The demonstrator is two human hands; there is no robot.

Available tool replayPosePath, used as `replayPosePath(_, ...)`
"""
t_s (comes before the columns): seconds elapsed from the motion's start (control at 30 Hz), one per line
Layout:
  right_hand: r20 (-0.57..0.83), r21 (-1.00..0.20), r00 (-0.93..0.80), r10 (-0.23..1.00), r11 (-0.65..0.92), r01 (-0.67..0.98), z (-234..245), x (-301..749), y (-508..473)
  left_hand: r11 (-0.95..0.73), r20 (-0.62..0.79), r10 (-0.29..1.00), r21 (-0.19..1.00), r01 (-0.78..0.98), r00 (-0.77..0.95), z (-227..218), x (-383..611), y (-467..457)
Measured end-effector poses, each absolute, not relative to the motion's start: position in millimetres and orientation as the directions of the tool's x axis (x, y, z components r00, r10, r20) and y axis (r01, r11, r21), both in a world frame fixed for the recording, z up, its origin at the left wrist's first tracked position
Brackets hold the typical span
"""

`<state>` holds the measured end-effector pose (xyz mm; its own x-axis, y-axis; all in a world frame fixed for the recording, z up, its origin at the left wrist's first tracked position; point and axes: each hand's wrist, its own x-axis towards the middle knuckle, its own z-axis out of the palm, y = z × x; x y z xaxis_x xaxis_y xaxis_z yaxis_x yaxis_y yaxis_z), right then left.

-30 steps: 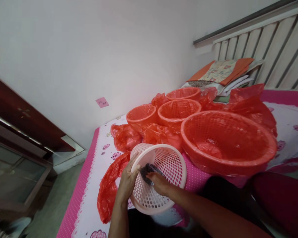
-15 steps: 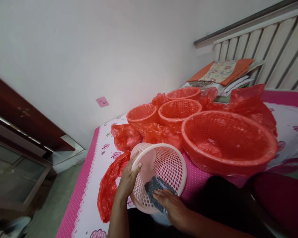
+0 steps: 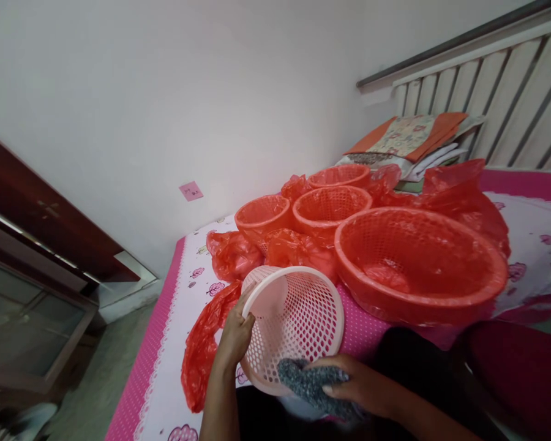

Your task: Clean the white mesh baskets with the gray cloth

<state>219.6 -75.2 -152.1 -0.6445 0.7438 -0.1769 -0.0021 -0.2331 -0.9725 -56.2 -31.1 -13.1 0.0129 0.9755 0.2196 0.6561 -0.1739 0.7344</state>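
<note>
A pale pink perforated plastic basket point(image 3: 294, 318) lies tilted on its side, its mouth facing me. My left hand point(image 3: 237, 331) grips the basket's left rim, fingers wrapped round the outside and thumb on the edge. In my right hand point(image 3: 349, 383) is a bunched grey-green cloth point(image 3: 314, 384), held at the lower right of the basket's mouth. One end of the cloth overlaps the rim; the fingers behind it are partly hidden. A crumpled red plastic bag point(image 3: 199, 361) lies left of my left forearm.
Several baskets wrapped in red plastic, including a large one point(image 3: 500, 278), stand behind and to the right. Folded cloths point(image 3: 408, 138) are stacked near the radiator point(image 3: 477, 92). A pink-and-white patterned sheet point(image 3: 160, 367) covers the surface, with its edge at left.
My right hand has drawn the cloth from inside the basket down and right to the rim, and the cloth is now bunched in the fist. My left hand stays on the rim.
</note>
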Motion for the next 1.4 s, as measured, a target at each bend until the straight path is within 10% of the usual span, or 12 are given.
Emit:
replayPosePath(0.23,-0.147,-0.921,-0.519,0.842,-0.308,-0.238,-147,220,-55,-0.163,0.205,0.979,0.735,0.658,0.013,-12,-53,-33)
replayPosePath(0.37,0.196,-0.980,-0.436,0.878,0.182,-0.074,-128,208,-26,-0.172,0.210,0.977,0.725,0.667,0.024,-14,-54,-33)
replayPosePath(0.53,0.506,-0.655,-0.441,0.741,0.663,0.363,-150,174,24,-0.180,0.227,0.974,0.732,0.657,0.014,-21,-57,-33)
replayPosePath(1.4,0.173,-0.624,-0.679,0.714,0.613,0.485,-249,175,-43,-0.202,0.184,0.978,0.720,0.664,0.099,-30,-46,-45)
